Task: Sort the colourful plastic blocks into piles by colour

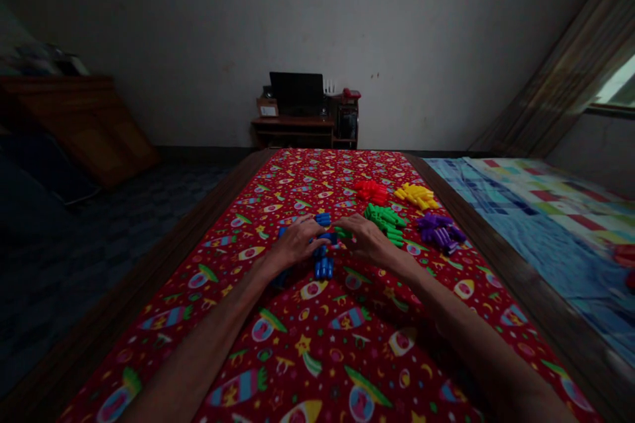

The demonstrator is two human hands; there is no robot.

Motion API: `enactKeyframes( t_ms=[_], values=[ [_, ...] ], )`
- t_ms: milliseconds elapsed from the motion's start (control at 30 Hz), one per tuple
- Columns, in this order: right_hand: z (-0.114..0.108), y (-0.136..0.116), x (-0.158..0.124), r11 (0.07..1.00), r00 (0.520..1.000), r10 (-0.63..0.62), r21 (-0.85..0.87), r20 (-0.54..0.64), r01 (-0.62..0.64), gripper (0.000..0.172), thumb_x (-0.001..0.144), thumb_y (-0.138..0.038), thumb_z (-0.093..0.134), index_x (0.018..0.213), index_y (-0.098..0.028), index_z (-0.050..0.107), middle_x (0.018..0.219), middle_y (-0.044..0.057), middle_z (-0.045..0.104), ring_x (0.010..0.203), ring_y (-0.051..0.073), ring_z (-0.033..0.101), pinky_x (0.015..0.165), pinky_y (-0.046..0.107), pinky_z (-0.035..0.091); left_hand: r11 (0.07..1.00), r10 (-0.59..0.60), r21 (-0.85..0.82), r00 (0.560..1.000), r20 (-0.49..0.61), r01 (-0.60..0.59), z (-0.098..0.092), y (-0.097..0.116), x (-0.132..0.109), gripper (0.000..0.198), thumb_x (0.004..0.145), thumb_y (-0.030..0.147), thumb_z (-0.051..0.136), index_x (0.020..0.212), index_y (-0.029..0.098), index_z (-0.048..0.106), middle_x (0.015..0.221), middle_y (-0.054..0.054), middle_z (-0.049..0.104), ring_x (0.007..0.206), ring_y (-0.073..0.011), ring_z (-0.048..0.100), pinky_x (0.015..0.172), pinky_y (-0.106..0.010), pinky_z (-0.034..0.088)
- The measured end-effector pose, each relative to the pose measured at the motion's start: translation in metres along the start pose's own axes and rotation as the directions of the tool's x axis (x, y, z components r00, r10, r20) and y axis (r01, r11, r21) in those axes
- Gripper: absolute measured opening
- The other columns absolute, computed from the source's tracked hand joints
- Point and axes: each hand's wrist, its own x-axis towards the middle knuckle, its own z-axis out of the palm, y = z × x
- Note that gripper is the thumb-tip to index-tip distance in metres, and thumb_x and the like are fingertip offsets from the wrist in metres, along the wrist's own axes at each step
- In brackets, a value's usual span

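Note:
My left hand curves over a group of blue plastic tube-shaped pieces, its fingers and thumb closed around a dark blue piece. My right hand is just right of it, fingers bent downward, with a green plastic piece showing at its fingertips. The two hands almost meet. More blue pieces stick out beyond, beside and below the left hand, partly covered by it. Just past the right hand lies a pile of green pieces.
Red pieces, yellow pieces and purple pieces lie in separate piles on the right side of the red patterned cloth. A bed stands to the right. At the wall is a desk with a monitor.

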Motion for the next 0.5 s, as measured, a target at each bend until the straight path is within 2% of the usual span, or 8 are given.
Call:
enactKeyframes(
  t_ms=[67,133,233,300,367,500],
  values=[
    [-0.017,0.008,-0.001,0.991,0.997,0.075,-0.108,-0.005,-0.075,0.034,0.084,-0.014,0.054,0.117,-0.015,0.062,0.107,0.013,0.068,0.097,0.021,0.06,0.083,0.033,0.046,1.0,0.021,0.004,1.0,-0.014,-0.021,-0.002,-0.004,0.0,0.032,0.09,0.047,0.05,0.093,0.021,0.069,0.095,-0.008,0.071,0.097,-0.0238,0.062,0.099,-0.044,0.043],
    [-0.037,0.018,-0.003,0.952,0.977,0.208,-0.221,-0.046,-0.213,0.03,0.084,-0.015,0.053,0.112,-0.014,0.065,0.102,0.013,0.07,0.094,0.022,0.061,0.082,0.032,0.046,0.999,0.034,-0.007,0.999,-0.013,-0.034,-0.005,-0.011,-0.001,0.032,0.09,0.048,0.052,0.09,0.021,0.07,0.1,-0.008,0.07,0.104,-0.0243,0.059,0.1,-0.043,0.041],
    [-0.06,0.035,-0.011,0.845,0.906,0.402,-0.326,-0.134,-0.424,0.034,0.079,-0.013,0.056,0.111,-0.013,0.068,0.098,0.012,0.071,0.091,0.023,0.064,0.08,0.032,0.047,1.0,0.008,-0.029,1.0,0.002,-0.008,-0.006,-0.023,-0.003,0.032,0.087,0.051,0.054,0.089,0.023,0.07,0.114,-0.007,0.066,0.117,-0.0253,0.053,0.105,-0.044,0.038],
    [-0.067,0.046,-0.017,0.79,0.856,0.49,-0.33,-0.167,-0.517,0.036,0.078,-0.013,0.057,0.111,-0.013,0.069,0.095,0.011,0.073,0.087,0.024,0.066,0.078,0.032,0.048,0.999,-0.025,-0.036,1.0,-0.014,0.025,-0.004,-0.029,-0.004,0.035,0.087,0.053,0.052,0.092,0.023,0.07,0.119,-0.008,0.064,0.121,-0.0256,0.05,0.107,-0.045,0.037],
    [-0.068,0.054,-0.021,0.787,0.838,0.524,-0.289,-0.156,-0.545,0.035,0.078,-0.014,0.058,0.111,-0.012,0.07,0.096,0.01,0.074,0.087,0.024,0.068,0.079,0.032,0.049,0.998,-0.052,-0.035,0.996,-0.067,0.05,-0.001,-0.035,-0.005,0.039,0.089,0.053,0.046,0.097,0.022,0.069,0.121,-0.009,0.063,0.122,-0.0257,0.05,0.107,-0.046,0.036],
    [-0.063,0.06,-0.024,0.821,0.844,0.53,-0.197,-0.087,-0.536,0.037,0.075,-0.012,0.061,0.111,-0.014,0.07,0.105,0.01,0.073,0.094,0.024,0.068,0.085,0.033,0.05,0.996,-0.082,-0.033,0.984,-0.159,0.078,0.005,-0.048,-0.01,0.043,0.092,0.05,0.038,0.103,0.02,0.067,0.119,-0.011,0.064,0.119,-0.0256,0.052,0.107,-0.046,0.037]
  ],
)
